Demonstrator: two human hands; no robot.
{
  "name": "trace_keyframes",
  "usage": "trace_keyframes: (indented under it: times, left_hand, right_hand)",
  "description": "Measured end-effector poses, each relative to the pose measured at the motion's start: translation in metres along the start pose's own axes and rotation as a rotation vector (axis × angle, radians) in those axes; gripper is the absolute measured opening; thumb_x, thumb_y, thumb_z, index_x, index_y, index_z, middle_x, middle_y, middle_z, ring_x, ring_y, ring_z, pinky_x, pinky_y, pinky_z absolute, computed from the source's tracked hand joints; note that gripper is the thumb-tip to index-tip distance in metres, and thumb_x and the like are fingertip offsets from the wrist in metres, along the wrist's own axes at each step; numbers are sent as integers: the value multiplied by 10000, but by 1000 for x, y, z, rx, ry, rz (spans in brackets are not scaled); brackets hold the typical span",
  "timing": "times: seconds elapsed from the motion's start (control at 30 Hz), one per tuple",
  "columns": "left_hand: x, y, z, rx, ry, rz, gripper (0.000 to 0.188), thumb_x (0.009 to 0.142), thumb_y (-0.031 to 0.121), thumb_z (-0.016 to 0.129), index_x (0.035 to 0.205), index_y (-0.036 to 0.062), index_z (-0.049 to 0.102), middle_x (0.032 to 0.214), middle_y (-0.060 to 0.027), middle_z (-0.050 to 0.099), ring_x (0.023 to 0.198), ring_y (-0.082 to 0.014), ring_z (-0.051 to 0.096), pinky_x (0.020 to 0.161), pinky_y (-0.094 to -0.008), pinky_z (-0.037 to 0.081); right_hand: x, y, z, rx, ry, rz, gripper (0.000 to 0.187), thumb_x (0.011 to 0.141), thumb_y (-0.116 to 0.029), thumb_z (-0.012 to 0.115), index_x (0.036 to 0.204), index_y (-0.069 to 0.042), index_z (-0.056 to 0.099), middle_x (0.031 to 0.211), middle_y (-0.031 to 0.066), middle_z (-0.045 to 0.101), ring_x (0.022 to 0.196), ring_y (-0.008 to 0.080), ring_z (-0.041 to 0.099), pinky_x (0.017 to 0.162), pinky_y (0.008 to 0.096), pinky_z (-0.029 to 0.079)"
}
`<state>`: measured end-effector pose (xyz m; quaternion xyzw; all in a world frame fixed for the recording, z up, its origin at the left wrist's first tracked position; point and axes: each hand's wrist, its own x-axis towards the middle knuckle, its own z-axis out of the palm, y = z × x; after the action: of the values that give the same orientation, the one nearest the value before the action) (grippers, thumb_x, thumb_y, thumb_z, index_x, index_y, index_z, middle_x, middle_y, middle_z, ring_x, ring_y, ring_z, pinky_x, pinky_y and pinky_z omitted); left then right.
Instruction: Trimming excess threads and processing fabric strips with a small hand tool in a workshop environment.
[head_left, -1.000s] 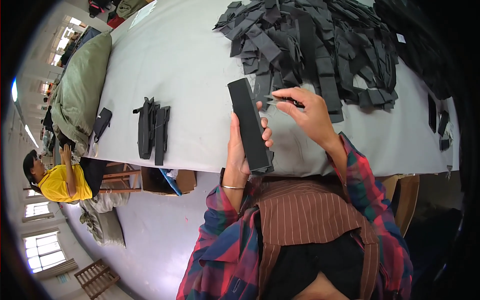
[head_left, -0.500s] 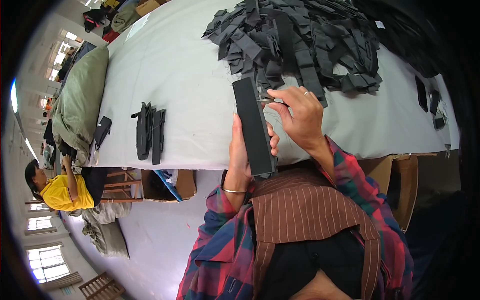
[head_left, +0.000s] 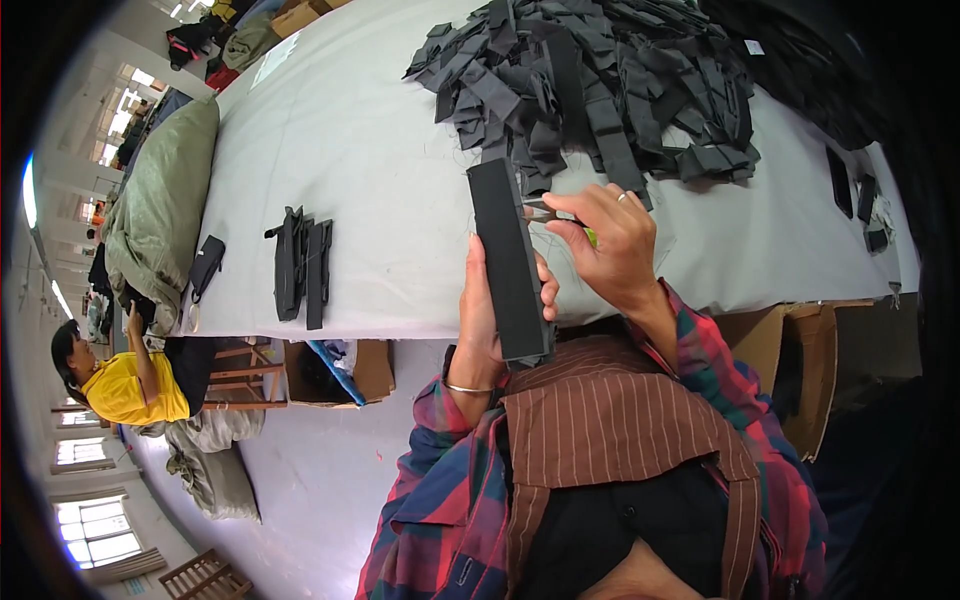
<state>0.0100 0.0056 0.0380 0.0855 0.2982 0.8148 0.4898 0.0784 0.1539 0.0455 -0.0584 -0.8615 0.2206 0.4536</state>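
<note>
No legible lettering, numbers or signs, even on the white tag [head_left: 754, 47].

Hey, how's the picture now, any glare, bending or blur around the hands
In the head view, the lower-left window glares nearly white; in the same head view, the table looks curved along its edges; also in the head view, the dark strip in the left hand has fairly crisp outlines.

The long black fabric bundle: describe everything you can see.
The long black fabric bundle looks like matte cloth, narrow and straight, layers showing at its lower end. Top leaning left, it sits in the bare left hand over the edge of the pale grey table. A small metal tool points at its right edge; contact is unclear.
</note>
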Motion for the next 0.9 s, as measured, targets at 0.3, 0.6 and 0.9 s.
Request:
trace_keyframes:
  times: [0.3,0.6,0.9]
  left_hand:
    - [-1,-3,4,46,21,2,645,968,600,234,1350,96,360,769,-72,508,602,-173,513,466,-276,468]
    - [-4,-6,7,64,-40,-13,662,968,598,237,1361,75,338,743,-69,501,586,-166,509,454,-271,470]
    - [-7,-9,10,32,-26,-58,667,961,611,238,1211,32,455,763,-94,552,594,-190,570,510,-308,514]
  right_hand:
    - [-8,0,-1,8,16,5,223,732,-178,741,937,-127,674,708,-5,570,662,203,545,593,328,377]
    - [-8,-2,-6,84,54,112,204,751,-132,729,949,-101,688,765,23,637,660,212,554,607,322,401]
    - [-8,-5,-12,-93,9,-6,166,766,-133,718,928,-109,689,758,18,636,625,189,537,591,309,391]
